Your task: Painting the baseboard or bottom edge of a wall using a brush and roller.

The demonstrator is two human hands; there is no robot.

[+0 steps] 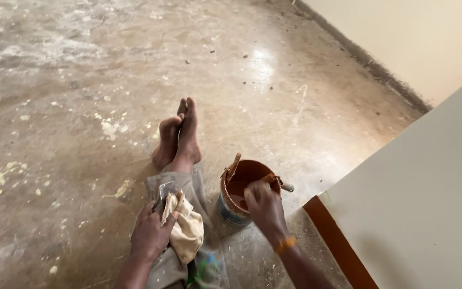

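I sit on a concrete floor with my legs stretched out and my bare feet (178,136) crossed. My left hand (151,233) rests on my thigh, shut on a cream rag (187,231) and a small grey scraper-like tool (166,191). My right hand (264,206) is over a small paint can (236,195) holding reddish-brown paint, gripping a paintbrush (278,182) whose pale handle end sticks out to the right. A stir stick (233,166) leans on the can's far rim. An orange band sits on my right wrist.
A cream wall (418,198) at right has a reddish-brown painted strip (338,243) along its base. Another cream wall (418,37) runs across the back right. The floor (81,107) is dusty, with pale paint flecks at left.
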